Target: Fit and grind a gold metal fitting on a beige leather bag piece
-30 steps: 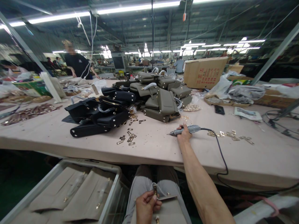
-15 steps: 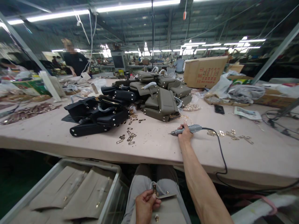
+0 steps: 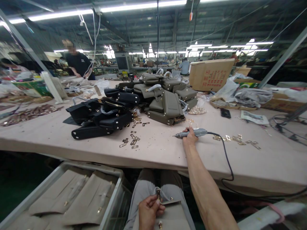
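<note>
My right hand [image 3: 190,138] is wrapped round a grey electric screwdriver [image 3: 200,132] on the table, its thin bit pointing left and its black cord trailing right. Low in the view, my left hand [image 3: 149,209] pinches a small metal buckle plate [image 3: 158,194] at the edge of a beige bag piece [image 3: 174,214] lying on my lap. A clear-wrapped strap loops behind the plate. Loose metal plates [image 3: 134,140] lie left of the screwdriver, and more gold-coloured plates [image 3: 237,137] lie to its right.
Black bags [image 3: 103,119] and olive-grey bags [image 3: 165,107] are heaped mid-table. A white crate [image 3: 120,174] of beige pieces stands at lower left. A cardboard box [image 3: 211,75], a phone [image 3: 225,113] and plastic bags are at the right. A person [image 3: 80,64] stands at far left.
Both hands keep their grips and have barely moved. The view has shifted very slightly.
</note>
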A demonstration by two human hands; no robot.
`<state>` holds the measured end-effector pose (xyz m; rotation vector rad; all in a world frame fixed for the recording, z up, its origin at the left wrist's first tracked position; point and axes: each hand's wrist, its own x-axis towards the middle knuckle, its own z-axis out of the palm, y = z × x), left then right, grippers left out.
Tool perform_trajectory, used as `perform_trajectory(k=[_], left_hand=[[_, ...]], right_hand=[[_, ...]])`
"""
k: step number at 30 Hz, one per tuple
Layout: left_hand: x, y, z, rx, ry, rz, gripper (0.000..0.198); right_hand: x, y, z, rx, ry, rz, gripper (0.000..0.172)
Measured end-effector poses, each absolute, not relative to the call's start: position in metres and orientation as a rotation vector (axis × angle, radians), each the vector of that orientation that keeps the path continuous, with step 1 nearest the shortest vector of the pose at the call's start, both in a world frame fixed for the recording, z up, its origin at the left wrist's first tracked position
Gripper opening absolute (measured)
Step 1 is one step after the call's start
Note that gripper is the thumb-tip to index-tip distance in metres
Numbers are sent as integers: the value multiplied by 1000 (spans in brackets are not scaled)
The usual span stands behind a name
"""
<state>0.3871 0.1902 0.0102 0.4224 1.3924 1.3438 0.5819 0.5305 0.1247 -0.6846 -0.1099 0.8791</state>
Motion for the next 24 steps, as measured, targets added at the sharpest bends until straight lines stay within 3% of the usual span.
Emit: perform_trajectory(k=[24], left_hand=[[387, 193, 12, 411, 1396, 1340, 62]], right_hand=[[582, 530, 124, -716, -136, 885, 41]])
